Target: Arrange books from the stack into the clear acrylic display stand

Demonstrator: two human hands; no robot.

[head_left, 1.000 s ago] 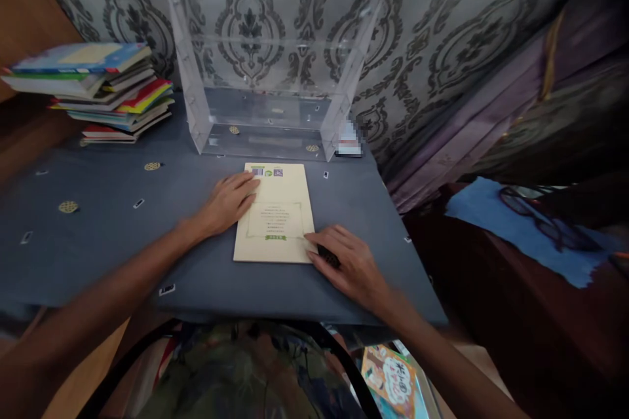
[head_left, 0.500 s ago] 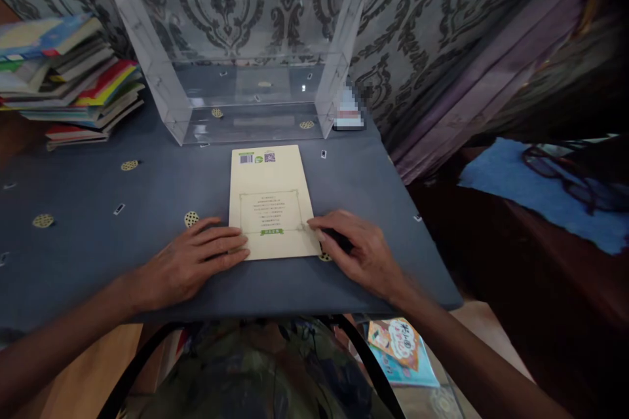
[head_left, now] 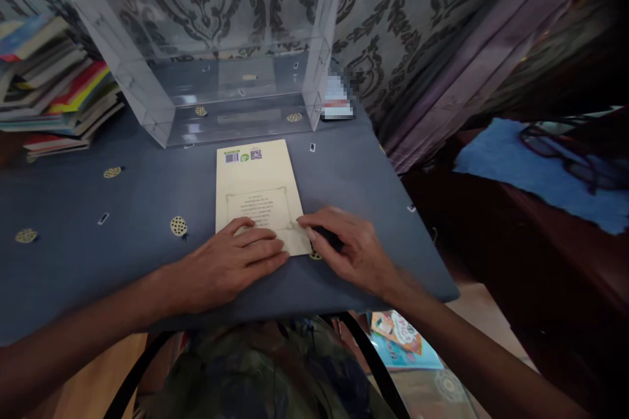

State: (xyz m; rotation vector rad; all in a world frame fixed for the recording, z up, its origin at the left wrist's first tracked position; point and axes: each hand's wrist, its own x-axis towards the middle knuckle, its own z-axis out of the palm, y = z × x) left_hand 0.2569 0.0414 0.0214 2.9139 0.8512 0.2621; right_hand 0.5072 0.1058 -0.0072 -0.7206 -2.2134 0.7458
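Observation:
A cream-coloured book (head_left: 255, 186) lies flat, back cover up, on the dark blue tablecloth (head_left: 122, 222). My left hand (head_left: 230, 265) rests palm down over the book's near left corner, fingers stretched out flat. My right hand (head_left: 346, 245) sits at the book's near right edge, fingers bent, fingertips touching the cover, with a small dark object partly showing under the palm. Just behind the book stands a clear acrylic box (head_left: 211, 46), open toward me.
A stack of colourful books (head_left: 54, 88) lies at the far left of the table. A patterned wall is behind. The table's right edge drops to a dark surface with a blue cloth (head_left: 531, 170). Another book (head_left: 398, 340) lies on the floor below.
My left hand moved from the book's far left edge down to its near corner and now covers it. The right hand stayed at the near right edge. The view shifted forward.

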